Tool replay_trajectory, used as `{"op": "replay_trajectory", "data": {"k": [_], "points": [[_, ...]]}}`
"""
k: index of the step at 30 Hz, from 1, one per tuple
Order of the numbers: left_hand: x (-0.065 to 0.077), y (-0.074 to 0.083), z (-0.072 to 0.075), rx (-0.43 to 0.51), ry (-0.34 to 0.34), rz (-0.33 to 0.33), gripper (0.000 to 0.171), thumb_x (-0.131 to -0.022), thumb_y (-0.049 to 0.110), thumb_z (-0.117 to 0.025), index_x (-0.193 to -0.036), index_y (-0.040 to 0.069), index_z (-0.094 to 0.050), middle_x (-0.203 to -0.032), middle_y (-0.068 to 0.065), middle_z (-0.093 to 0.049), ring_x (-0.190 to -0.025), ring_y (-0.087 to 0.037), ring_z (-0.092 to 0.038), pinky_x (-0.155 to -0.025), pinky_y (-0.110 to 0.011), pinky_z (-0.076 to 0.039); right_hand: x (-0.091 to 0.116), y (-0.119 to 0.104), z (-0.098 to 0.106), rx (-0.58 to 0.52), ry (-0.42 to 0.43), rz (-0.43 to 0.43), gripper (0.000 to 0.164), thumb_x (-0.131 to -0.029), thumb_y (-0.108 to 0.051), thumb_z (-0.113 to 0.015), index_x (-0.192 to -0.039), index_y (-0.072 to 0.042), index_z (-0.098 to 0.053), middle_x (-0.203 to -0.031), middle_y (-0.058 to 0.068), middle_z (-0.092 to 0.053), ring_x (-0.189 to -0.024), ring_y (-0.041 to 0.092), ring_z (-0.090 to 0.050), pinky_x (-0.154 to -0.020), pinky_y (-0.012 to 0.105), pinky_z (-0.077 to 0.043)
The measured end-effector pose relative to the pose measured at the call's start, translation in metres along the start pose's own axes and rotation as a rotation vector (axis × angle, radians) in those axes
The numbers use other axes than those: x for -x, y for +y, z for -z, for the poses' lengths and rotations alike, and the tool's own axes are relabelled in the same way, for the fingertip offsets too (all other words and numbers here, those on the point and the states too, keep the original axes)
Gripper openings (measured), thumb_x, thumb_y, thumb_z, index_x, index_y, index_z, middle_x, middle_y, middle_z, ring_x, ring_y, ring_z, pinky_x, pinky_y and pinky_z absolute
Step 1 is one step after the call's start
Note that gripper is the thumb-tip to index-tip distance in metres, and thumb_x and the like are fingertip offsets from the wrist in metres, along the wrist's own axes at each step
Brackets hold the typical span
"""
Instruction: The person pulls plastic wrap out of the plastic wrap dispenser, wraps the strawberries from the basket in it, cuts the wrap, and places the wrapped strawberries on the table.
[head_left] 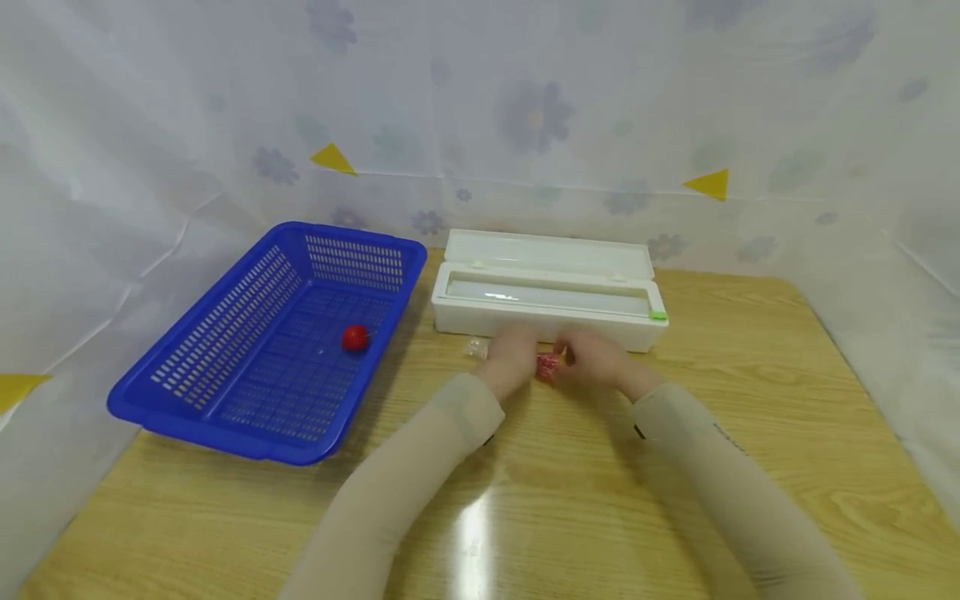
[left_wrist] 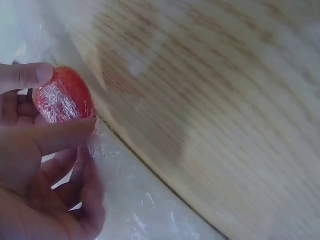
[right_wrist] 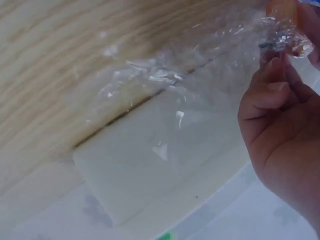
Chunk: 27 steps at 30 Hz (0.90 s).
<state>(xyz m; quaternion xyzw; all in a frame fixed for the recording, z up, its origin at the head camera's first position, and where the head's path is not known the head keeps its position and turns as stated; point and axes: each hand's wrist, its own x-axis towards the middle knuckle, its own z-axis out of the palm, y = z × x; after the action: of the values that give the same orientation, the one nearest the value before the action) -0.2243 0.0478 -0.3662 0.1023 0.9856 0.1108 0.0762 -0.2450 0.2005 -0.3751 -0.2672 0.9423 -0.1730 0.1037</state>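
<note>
A red fruit [left_wrist: 65, 97] wrapped in clear plastic film [right_wrist: 165, 75] is between the two hands, just before the white box. My left hand [head_left: 512, 354] holds the fruit, a finger lying across its wrapped side in the left wrist view. Opposite, my right hand [head_left: 596, 358] pinches the gathered film at the fruit's end in the right wrist view. Loose film trails from there over the box's edge and the table. In the head view the hands cover most of the fruit, and some crumpled film shows left of the left hand.
The long white film box [head_left: 547, 321] stands behind the hands, its lid [head_left: 550, 252] raised and a green tab [head_left: 657, 316] at its right end. On the left, a blue basket [head_left: 225, 437] contains one red fruit [head_left: 356, 337] with a stem. Behind the table hangs a flowered curtain.
</note>
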Motion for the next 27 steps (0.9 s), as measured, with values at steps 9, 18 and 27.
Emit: {"op": "replay_trajectory", "data": {"k": [9,18,27], "points": [[0.000,0.007,0.004,-0.188,0.099,-0.002,0.012,-0.084,0.010,-0.062,-0.094,0.015,-0.068,-0.100,0.000,-0.068,-0.098,-0.019,-0.059,-0.091,-0.033,-0.045,0.009,-0.010,0.011,-0.059,0.037,0.061,0.012,-0.078,-0.017,-0.073,-0.080,-0.008,-0.064,-0.065,-0.002,-0.052,-0.059,0.011,-0.044,-0.054,0.025,-0.038],[-0.001,-0.004,0.011,-0.033,0.210,-0.042,0.015,-0.090,0.006,-0.054,-0.096,0.010,-0.068,-0.093,-0.005,-0.066,-0.085,-0.018,-0.061,-0.078,-0.028,-0.051,0.014,-0.022,0.016,-0.069,0.142,-0.035,0.016,-0.079,-0.017,-0.072,-0.084,-0.004,-0.064,-0.064,0.002,-0.055,-0.056,0.012,-0.045,-0.050,0.025,-0.037],[-0.005,-0.013,0.013,0.394,0.435,-0.022,0.017,-0.094,0.019,-0.055,-0.098,0.006,-0.066,-0.089,-0.007,-0.067,-0.077,-0.017,-0.063,-0.067,-0.025,-0.052,0.017,-0.046,0.011,-0.075,0.354,-0.165,0.037,-0.081,-0.022,-0.071,-0.103,0.004,-0.056,-0.075,0.011,-0.061,-0.061,0.018,-0.053,-0.054,0.028,-0.043]]}}
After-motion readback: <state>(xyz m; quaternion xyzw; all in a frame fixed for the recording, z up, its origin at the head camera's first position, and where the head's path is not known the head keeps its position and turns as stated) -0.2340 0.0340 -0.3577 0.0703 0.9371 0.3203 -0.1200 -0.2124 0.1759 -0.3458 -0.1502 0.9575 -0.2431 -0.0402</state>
